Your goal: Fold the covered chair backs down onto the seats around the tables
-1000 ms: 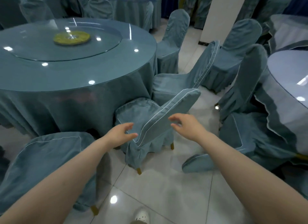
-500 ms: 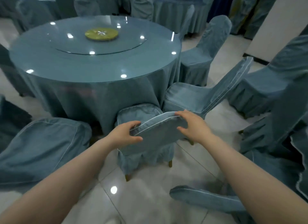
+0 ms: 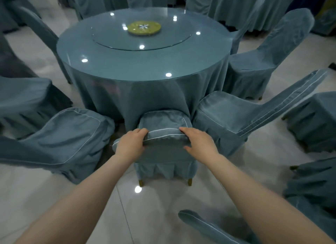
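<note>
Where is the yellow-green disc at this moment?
In the head view, upper centre: the yellow-green disc lies on the glass turntable of the round table.

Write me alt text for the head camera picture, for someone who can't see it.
A person's left hand and right hand grip the white-piped top edge of a blue-grey fabric-covered chair back, folded low over its seat at a round glass-topped table draped in the same cloth. A yellow-green disc sits at the table's centre, and more covered chairs stand around.
</note>
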Demonstrator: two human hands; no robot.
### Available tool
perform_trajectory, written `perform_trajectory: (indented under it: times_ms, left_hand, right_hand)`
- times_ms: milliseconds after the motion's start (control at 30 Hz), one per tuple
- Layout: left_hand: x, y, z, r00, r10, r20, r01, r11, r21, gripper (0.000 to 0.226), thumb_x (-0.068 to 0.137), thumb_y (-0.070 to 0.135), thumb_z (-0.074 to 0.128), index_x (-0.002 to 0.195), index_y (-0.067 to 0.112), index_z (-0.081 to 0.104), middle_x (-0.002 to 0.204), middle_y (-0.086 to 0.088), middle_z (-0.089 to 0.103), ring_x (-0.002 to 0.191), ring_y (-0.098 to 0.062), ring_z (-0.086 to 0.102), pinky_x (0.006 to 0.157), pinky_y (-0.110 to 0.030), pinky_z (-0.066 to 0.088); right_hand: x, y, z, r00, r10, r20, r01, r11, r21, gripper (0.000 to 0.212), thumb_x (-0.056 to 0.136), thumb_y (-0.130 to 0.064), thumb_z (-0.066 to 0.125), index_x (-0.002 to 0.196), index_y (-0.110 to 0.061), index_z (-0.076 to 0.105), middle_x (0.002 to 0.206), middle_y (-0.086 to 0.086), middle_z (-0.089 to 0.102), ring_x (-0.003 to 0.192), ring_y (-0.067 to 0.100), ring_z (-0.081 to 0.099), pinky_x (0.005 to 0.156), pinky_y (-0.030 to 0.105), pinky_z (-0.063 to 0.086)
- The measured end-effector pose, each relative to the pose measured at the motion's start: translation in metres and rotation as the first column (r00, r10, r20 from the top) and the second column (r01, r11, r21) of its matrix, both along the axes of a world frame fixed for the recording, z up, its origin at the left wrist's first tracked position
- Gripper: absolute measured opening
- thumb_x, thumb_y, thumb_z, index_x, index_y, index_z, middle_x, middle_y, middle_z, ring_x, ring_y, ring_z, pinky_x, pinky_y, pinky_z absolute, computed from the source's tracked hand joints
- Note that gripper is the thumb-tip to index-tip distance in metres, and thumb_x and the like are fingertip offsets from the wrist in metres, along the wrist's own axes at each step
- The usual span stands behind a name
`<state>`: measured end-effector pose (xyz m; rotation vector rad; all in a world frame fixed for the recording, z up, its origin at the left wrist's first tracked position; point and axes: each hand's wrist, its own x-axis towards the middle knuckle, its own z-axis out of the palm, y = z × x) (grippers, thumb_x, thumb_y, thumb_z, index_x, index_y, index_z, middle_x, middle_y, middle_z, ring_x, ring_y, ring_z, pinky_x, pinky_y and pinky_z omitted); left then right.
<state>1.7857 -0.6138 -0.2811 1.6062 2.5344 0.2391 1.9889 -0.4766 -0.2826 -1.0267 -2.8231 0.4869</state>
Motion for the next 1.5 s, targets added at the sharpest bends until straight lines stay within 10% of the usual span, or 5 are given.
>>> perform_trajectory:
  times_ms: [633, 1167, 1500]
  left_hand:
    - [0.028, -0.036, 0.0, 0.97, -0.011, -0.242, -0.004, 0.998, -0.061, 0.013, 0.078, 0.039, 0.053, 0.079, 0.026, 0.053, 0.077, 0.007, 0.064, 0.071, -0.017, 0.058, 0.07, -0.03, 0.027]
    - [0.004, -0.086, 0.013, 0.975, -0.07, -0.213, 0.044, 0.991, -0.125, 0.015, 0.076, 0.034, 0.055, 0.09, 0.029, 0.057, 0.082, 0.007, 0.065, 0.077, -0.017, 0.061, 0.073, -0.03, 0.034]
    - [0.011, -0.083, 0.014, 0.987, -0.096, 0.125, 0.112, 0.986, -0.123, 0.066, 0.066, 0.053, 0.07, 0.125, 0.037, 0.045, 0.117, 0.013, 0.057, 0.099, -0.01, 0.055, 0.08, -0.025, 0.043]
  right_hand:
    - [0.017, -0.017, -0.001, 0.973, 0.166, 0.158, -0.178, 0.982, 0.066, 0.044, 0.088, -0.016, 0.047, 0.131, -0.025, 0.041, 0.122, 0.001, 0.057, 0.106, 0.026, 0.054, 0.079, 0.035, 0.038]
    - [0.001, -0.075, -0.004, 0.971, 0.209, 0.117, -0.216, 0.975, 0.044, 0.031, 0.092, -0.032, 0.05, 0.121, -0.027, 0.042, 0.11, 0.002, 0.057, 0.094, 0.03, 0.058, 0.063, 0.033, 0.034]
    - [0.022, -0.052, 0.015, 0.994, 0.077, -0.079, -0.097, 0.95, -0.298, 0.062, 0.086, -0.051, 0.059, 0.14, -0.026, 0.043, 0.139, -0.007, 0.051, 0.122, 0.014, 0.051, 0.1, 0.028, 0.04]
